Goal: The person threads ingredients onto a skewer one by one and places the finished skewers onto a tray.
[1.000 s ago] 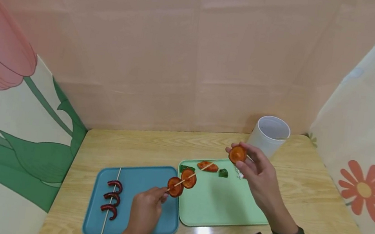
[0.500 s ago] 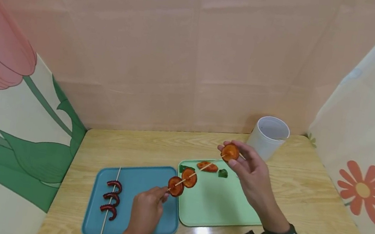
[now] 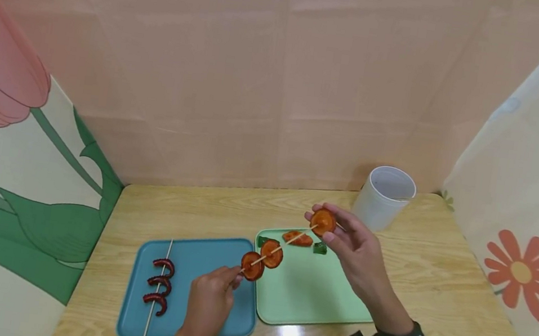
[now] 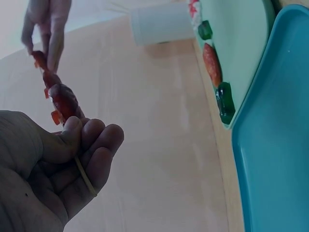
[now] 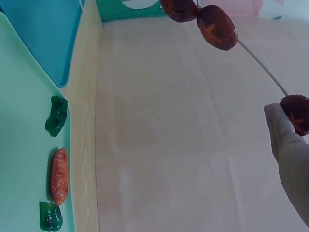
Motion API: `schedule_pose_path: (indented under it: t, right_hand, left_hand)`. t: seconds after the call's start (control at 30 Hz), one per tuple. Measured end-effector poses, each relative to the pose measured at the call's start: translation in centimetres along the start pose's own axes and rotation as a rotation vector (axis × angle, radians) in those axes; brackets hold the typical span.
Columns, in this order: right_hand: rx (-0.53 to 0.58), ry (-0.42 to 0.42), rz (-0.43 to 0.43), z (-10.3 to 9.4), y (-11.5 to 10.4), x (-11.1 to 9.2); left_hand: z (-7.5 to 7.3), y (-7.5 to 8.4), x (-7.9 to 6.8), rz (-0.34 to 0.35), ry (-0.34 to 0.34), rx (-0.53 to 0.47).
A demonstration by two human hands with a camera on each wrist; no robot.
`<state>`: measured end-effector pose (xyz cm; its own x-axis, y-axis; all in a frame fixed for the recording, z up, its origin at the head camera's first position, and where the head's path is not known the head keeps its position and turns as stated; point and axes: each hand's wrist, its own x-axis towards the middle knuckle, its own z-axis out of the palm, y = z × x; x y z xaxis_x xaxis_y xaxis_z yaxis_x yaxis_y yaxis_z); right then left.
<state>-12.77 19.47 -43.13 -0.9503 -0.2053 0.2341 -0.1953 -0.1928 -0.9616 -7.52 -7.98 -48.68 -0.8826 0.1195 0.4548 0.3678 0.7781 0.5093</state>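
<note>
My left hand (image 3: 211, 299) pinches a thin wooden skewer (image 3: 291, 242) near its lower end, over the gap between the trays. Two orange-brown mushroom caps (image 3: 252, 267) are threaded side by side just beyond those fingertips. In the left wrist view, the skewer's blunt end (image 4: 86, 176) sticks out below the thumb. My right hand (image 3: 357, 256) holds a third mushroom cap (image 3: 323, 222) between thumb and fingers at the skewer's upper tip. A star-shaped cut marks one threaded cap (image 5: 217, 28) in the right wrist view. Whether the tip has pierced the third cap is hard to tell.
On the blue tray (image 3: 208, 248) lies a skewer with three curled dark red pieces (image 3: 161, 284). The light green tray (image 3: 312, 310) bears an orange-red sausage-like piece (image 3: 297, 238) and green pieces (image 3: 320, 248). A white cup (image 3: 384, 199) stands at the back right.
My right hand has moved left with its mushroom cap, bringing the cap from apart to the skewer's tip. The left hand has stayed nearly still.
</note>
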Motion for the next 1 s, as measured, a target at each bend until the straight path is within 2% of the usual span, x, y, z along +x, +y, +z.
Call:
schedule_pose_path:
  t: [0.6, 0.83, 1.0]
  right_hand:
    - [-0.070, -0.026, 0.046, 0.8, 0.6, -0.2]
    - [0.025, -0.083, 0.045, 1.1, 1.0, -0.1]
    - [0.029, -0.098, 0.040, 1.5, 1.2, -0.2]
  left_hand:
    - [0.1, -0.2, 0.1, 0.012, 0.006, -0.005]
    - [0.1, -0.3, 0.2, 0.012, -0.002, -0.004]
    - [0.1, -0.2, 0.2, 0.015, 0.007, -0.009]
